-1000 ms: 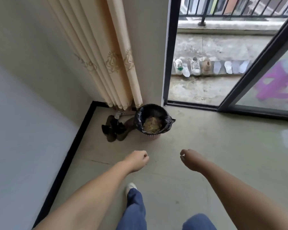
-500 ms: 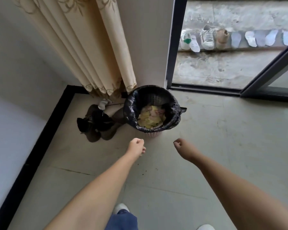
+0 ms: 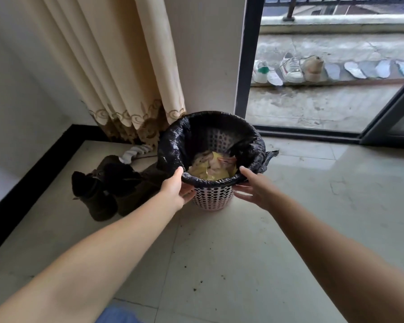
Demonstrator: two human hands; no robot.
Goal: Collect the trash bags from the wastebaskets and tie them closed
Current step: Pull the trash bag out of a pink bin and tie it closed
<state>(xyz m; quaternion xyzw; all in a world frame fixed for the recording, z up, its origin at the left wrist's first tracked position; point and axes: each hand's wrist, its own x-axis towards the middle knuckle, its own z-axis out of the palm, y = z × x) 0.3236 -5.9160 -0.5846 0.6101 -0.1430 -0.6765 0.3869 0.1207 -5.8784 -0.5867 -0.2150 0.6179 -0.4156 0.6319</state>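
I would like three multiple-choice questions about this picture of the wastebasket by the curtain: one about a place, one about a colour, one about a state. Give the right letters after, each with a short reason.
1. Where do the dark boots lie?
A. on the floor, left of the wastebasket
B. out on the balcony
C. inside the wastebasket

2. What colour is the trash bag?
A. white
B. black
C. blue

3. What state is the trash bag in?
A. tied closed on the floor
B. lifted clear of the basket
C. open, still folded over the rim

Answers:
1. A: the boots sit on the tiles left of the wastebasket, below the curtain.
2. B: the liner is glossy black against the pale, dotted wastebasket.
3. C: the bag's edge still wraps the rim, trash shows inside, and the left hand and right hand are only at the near rim.
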